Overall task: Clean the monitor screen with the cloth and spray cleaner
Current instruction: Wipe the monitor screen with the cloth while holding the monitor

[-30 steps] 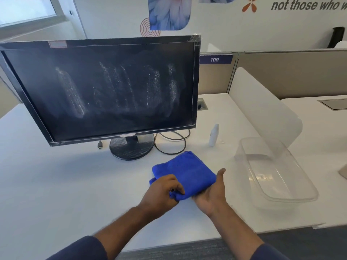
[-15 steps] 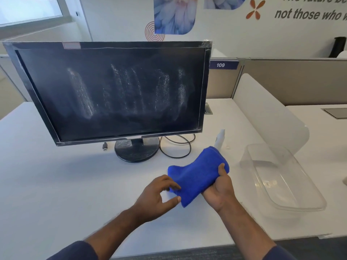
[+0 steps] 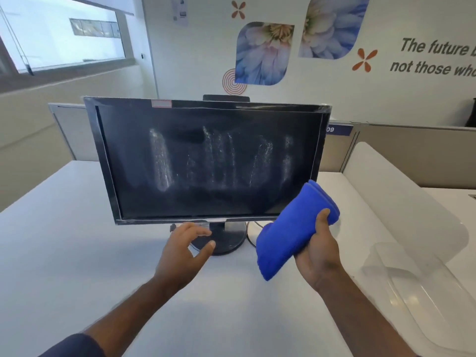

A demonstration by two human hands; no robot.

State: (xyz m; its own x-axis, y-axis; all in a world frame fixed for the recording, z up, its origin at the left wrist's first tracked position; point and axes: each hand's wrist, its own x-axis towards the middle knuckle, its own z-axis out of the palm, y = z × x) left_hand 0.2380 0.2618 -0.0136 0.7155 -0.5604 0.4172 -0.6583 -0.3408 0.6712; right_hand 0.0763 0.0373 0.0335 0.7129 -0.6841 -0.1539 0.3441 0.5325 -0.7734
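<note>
The black monitor [image 3: 206, 161] stands on the white desk, its dark screen streaked with pale vertical spray marks. My right hand [image 3: 318, 256] holds the folded blue cloth [image 3: 291, 230] up in the air, just in front of the screen's lower right corner. My left hand [image 3: 184, 249] hovers with fingers spread and empty, in front of the monitor's round base [image 3: 226, 240]. The spray cleaner bottle is hidden behind the cloth and hand.
A clear plastic bin [image 3: 422, 292] sits on the desk at the right, beside a white curved divider [image 3: 401, 191]. A black cable [image 3: 251, 228] loops behind the base. Beige partition panels [image 3: 417, 153] run along the desk's far edge.
My right hand lifted the cloth off the desk and raised it toward the screen's lower right corner. My left hand let go of the cloth and opened. The view tilted upward.
</note>
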